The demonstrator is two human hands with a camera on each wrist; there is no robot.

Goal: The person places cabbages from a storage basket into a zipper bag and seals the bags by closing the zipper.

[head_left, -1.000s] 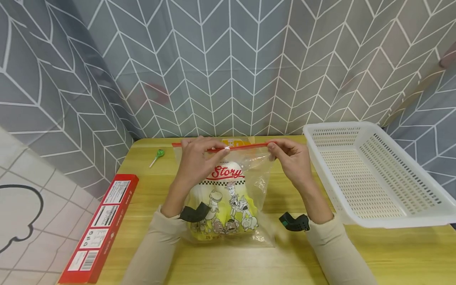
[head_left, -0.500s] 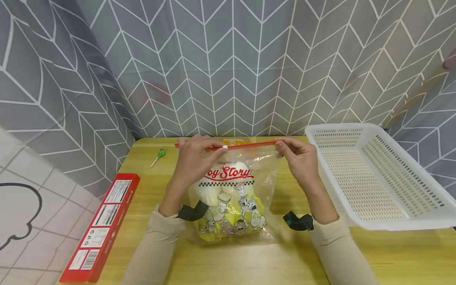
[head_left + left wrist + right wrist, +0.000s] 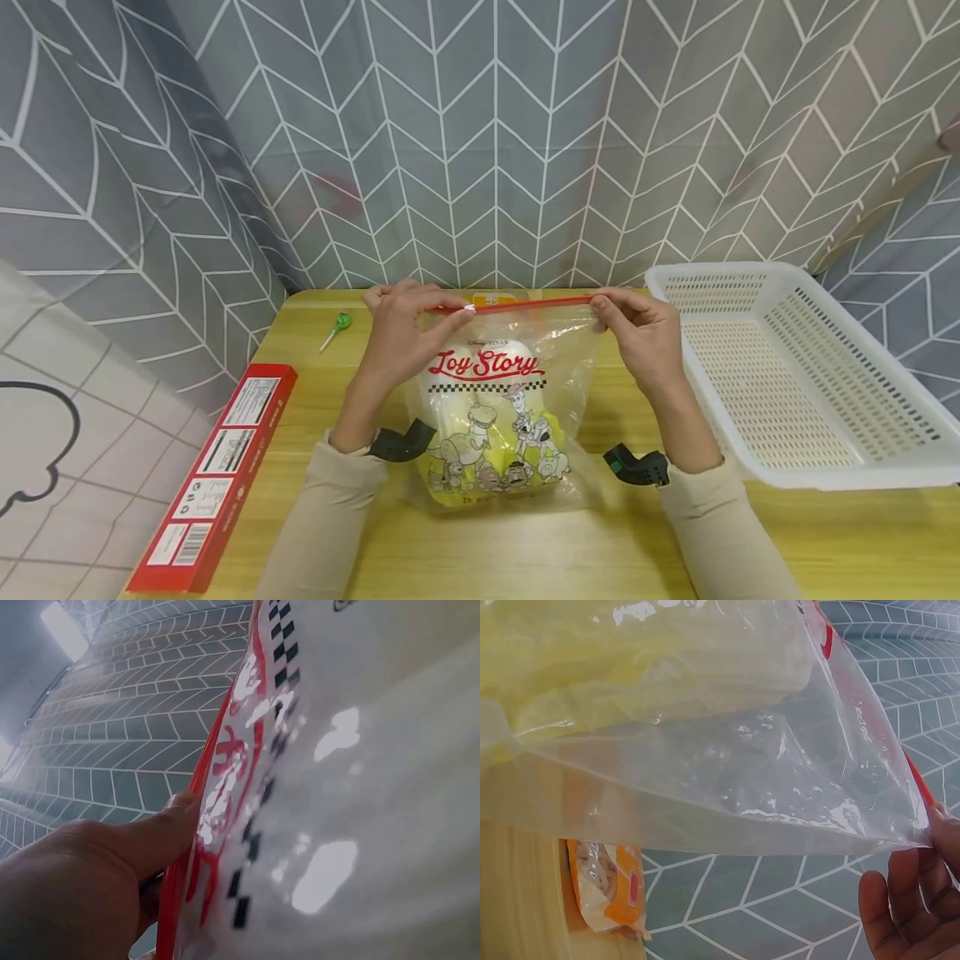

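Note:
A clear zip bag [image 3: 570, 358] printed with "Toy Story" and cartoon figures is held up by its red top strip, with something white and yellow inside. My left hand [image 3: 408, 329] pinches the white slider [image 3: 469, 308] on that strip, left of the middle. In the left wrist view the left thumb [image 3: 161, 832] presses on the red zip strip [image 3: 174, 900]. My right hand [image 3: 641, 333] pinches the bag's upper right corner. The right wrist view shows the right fingers [image 3: 907, 900] at that stretched corner.
A white perforated basket [image 3: 675, 350] stands on the right. To the left lie a red box [image 3: 217, 475] and a green lollipop [image 3: 342, 321]. An orange packet [image 3: 607, 889] lies behind the bag, near the back edge of the wooden table [image 3: 517, 558].
The slider in my left hand has moved left along the red strip. My right hand has drawn the corner to the right, and the bag has shifted right with it.

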